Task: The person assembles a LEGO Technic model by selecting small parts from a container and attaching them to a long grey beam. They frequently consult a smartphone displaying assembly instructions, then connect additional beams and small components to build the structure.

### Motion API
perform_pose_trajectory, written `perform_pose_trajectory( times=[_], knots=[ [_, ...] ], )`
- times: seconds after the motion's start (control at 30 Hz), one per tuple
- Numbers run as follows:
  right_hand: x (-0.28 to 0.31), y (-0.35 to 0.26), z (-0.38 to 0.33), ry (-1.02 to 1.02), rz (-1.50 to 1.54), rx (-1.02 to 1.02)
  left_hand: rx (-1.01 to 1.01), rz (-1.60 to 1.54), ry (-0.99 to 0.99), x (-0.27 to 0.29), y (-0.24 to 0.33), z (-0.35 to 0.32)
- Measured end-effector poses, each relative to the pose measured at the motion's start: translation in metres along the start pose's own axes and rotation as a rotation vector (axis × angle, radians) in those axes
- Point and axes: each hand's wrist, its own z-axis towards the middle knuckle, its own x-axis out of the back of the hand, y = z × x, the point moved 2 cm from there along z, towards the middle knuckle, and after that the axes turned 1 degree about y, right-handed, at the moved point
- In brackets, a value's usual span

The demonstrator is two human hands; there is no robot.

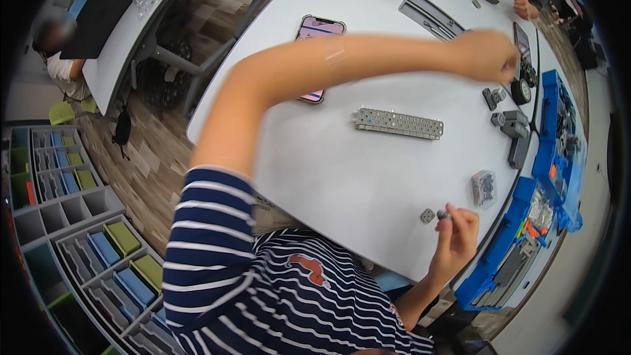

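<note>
My left arm reaches across the table to the far right. The left hand [485,56], slightly blurred, has its fingers curled near a black-tyred wheel [521,91]; anything inside it is hidden. At the lower right, my right hand [458,233] pinches a small grey piece [442,214] between thumb and fingertips. Just left of it, a small square grey plate [428,215] with holes lies on the table. A long grey perforated beam assembly [398,123] with a few blue pins rests mid-table, touched by neither hand.
A clear box of small grey parts [484,188] stands near the right edge. Grey block-shaped modules [511,123] sit beyond it. Blue parts bins [499,250] line the right side. A phone [314,96] lies partly under my left arm. Another person's hand [524,7] is at the far side.
</note>
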Motion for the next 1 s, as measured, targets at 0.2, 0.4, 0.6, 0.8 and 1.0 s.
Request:
perform_pose_trajectory(
  times=[0.2, 0.4, 0.6, 0.8, 1.0],
  knots=[
    [-0.038, -0.019, 0.034, -0.122, 0.518, -0.251, 0.205, -0.355, -0.189, 0.065, 0.156, -0.221],
    [-0.09, -0.035, 0.047, -0.41, 0.396, -0.284, 0.385, -0.476, -0.27, 0.08, 0.135, -0.249],
    [-0.101, -0.027, 0.056, -0.433, 0.323, -0.304, 0.345, -0.486, -0.108, 0.081, 0.129, -0.261],
    [-0.106, -0.036, 0.071, -0.458, 0.025, -0.021, 0.277, -0.234, -0.11, 0.083, 0.124, -0.261],
    [-0.11, -0.033, 0.086, -0.413, -0.206, 0.307, 0.286, 0.015, -0.237, 0.074, 0.126, -0.271]
  ],
)
